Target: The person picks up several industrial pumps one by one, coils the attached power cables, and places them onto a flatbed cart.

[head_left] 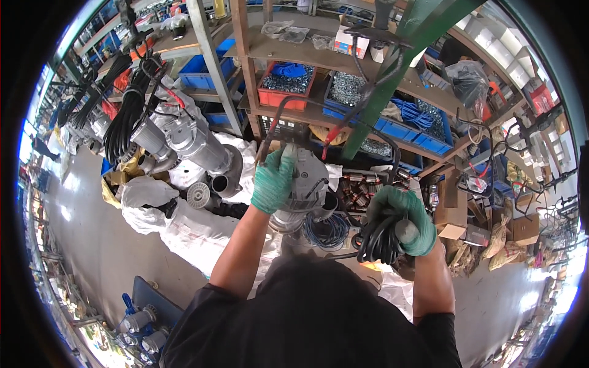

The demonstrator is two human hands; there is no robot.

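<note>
My left hand, in a green knitted glove, is closed round a length of dark cable at the top of a grey metal pump. From there the cable arcs up and over to the right. My right hand, gloved the same way, is wrapped round a coil of black cable to the right of the pump. Part of the coil hides behind the fingers. On the floor beside the pump lies another coil of thin bluish cable.
More grey pumps with bundled black cables stand at left on white sacks. Ahead, shelves hold a red bin and blue bins of small metal parts. A green post slants through. Cardboard boxes stand at right.
</note>
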